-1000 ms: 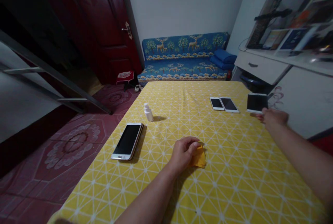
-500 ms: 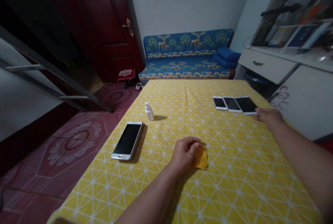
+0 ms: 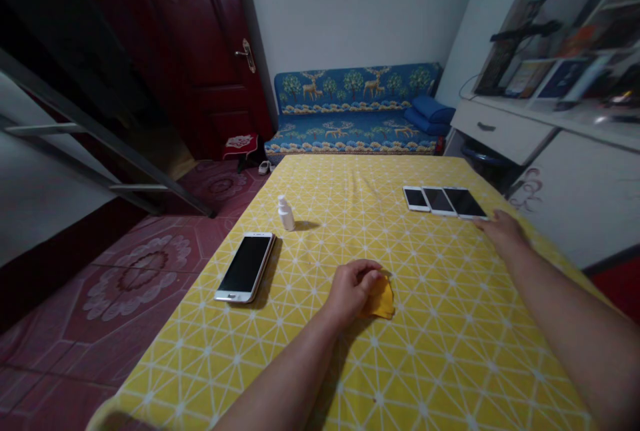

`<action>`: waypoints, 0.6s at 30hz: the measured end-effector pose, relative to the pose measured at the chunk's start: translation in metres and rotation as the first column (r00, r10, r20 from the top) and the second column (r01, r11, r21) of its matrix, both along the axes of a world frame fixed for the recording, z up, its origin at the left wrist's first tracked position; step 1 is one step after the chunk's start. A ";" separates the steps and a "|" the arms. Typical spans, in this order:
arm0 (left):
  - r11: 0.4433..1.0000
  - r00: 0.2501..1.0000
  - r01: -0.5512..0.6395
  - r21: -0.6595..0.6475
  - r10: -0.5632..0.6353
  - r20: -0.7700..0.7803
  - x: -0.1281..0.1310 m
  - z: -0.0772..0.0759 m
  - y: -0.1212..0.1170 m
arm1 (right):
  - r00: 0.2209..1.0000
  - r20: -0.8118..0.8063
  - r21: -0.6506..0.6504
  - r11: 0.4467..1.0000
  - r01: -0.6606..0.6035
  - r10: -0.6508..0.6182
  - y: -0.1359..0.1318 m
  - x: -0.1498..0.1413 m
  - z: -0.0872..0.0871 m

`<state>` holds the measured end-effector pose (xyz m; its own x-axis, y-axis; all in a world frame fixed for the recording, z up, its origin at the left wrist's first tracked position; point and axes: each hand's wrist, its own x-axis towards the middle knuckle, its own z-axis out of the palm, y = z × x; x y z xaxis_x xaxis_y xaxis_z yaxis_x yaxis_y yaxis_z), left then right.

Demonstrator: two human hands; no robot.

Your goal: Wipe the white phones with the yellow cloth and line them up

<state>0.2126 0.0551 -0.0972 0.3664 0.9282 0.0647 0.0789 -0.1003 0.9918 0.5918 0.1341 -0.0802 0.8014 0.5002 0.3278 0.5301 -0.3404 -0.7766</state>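
a yellow cloth [image 3: 383,297] lies on the yellow patterned tablecloth [image 3: 440,364], half hidden under the left hand [image 3: 353,291], whose fingers curl over it, though whether they grip it is hard to make out. the open right hand [image 3: 503,231] rests just beside the end of a row of three phones [image 3: 439,201]. one more phone [image 3: 245,266] lies well left, near one white spray bottle [image 3: 286,213].
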 end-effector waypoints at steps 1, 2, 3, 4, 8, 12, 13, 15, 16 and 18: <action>1.000 1.000 0.004 -0.004 -0.004 0.005 0.000 -0.001 0.000 | 0.998 -0.060 0.014 1.000 0.005 -0.004 -0.004 -0.002 -0.002; 1.000 1.000 0.006 -0.005 -0.006 0.008 0.000 -0.001 0.000 | 0.992 -0.130 0.043 0.999 0.011 -0.006 -0.009 -0.005 -0.003; 1.000 1.000 0.005 -0.003 -0.005 0.008 0.000 -0.001 0.001 | 0.981 -0.195 0.082 0.996 0.020 -0.003 -0.013 -0.009 -0.005; 1.000 1.000 0.005 0.001 -0.005 0.005 0.000 -0.001 0.001 | 0.970 -0.243 0.127 0.991 0.030 0.002 -0.016 -0.013 -0.007; 1.000 1.000 -0.003 0.012 0.002 0.008 0.000 -0.002 0.002 | 0.911 -0.407 0.286 0.956 0.058 0.066 -0.029 -0.040 -0.013; 1.000 0.999 -0.009 0.006 0.009 0.033 0.000 -0.004 0.003 | 0.815 -0.521 0.353 0.933 -0.067 0.255 -0.049 -0.094 -0.013; 1.000 0.999 -0.014 0.002 0.014 0.043 0.000 -0.004 0.003 | 0.783 -0.533 0.362 0.923 -0.133 0.322 -0.056 -0.113 -0.013; 0.999 0.996 -0.033 -0.010 0.034 0.077 -0.001 -0.005 0.004 | 0.639 -0.547 0.392 0.840 -0.375 0.540 -0.072 -0.150 -0.013; 0.999 0.994 -0.050 -0.017 0.052 0.099 -0.001 -0.005 0.004 | 0.579 -0.531 0.390 0.785 -0.481 0.618 -0.079 -0.168 -0.013; 0.995 0.984 -0.088 -0.036 0.093 0.151 -0.002 -0.004 0.005 | 0.555 -0.461 0.320 0.713 -0.624 0.692 -0.091 -0.195 -0.014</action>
<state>0.2104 0.0598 -0.1012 0.2689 0.9593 0.0860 -0.0656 -0.0708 0.9953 0.3969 0.0429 -0.0941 0.3133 0.9476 0.0624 0.0795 0.0392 -0.9961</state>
